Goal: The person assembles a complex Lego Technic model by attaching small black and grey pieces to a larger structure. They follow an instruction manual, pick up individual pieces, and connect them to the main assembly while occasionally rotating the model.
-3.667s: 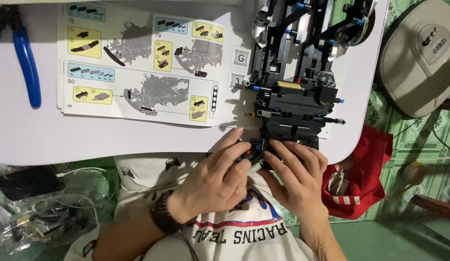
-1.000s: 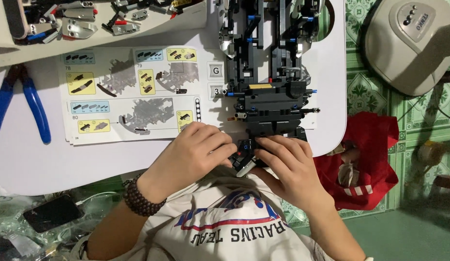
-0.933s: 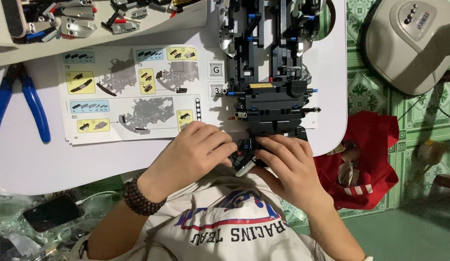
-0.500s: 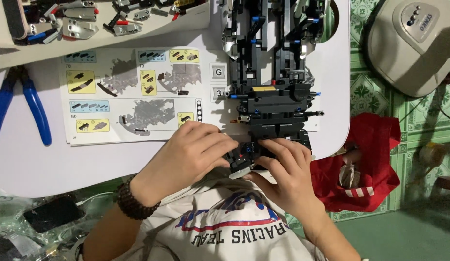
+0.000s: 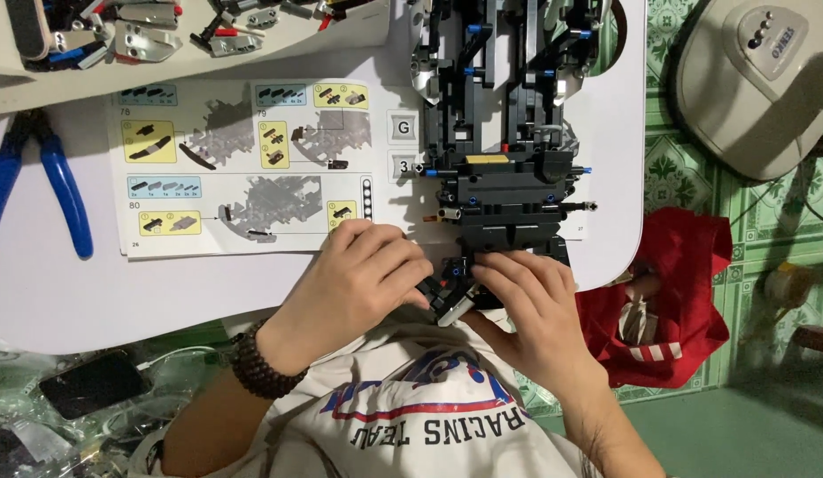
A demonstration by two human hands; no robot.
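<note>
A large black brick-built vehicle model (image 5: 509,142) lies on the white table (image 5: 164,292), its near end at the table's front edge. My left hand (image 5: 363,274) and my right hand (image 5: 526,288) meet at that near end, fingers curled around a small black and white sub-assembly (image 5: 449,299) pressed against the model. A dark bead bracelet (image 5: 257,367) circles my left wrist. What lies under my fingers is hidden.
An open instruction booklet (image 5: 243,164) lies left of the model. Blue-handled pliers (image 5: 53,181) rest at the far left. A tray of loose parts (image 5: 164,31) sits at the top left. A red bag (image 5: 668,292) and a grey appliance (image 5: 757,80) stand on the floor at right.
The view has shifted, so the table and model sit lower and further left than 3.7 s ago. Both hands stay at the model's near end with small finger movements.
</note>
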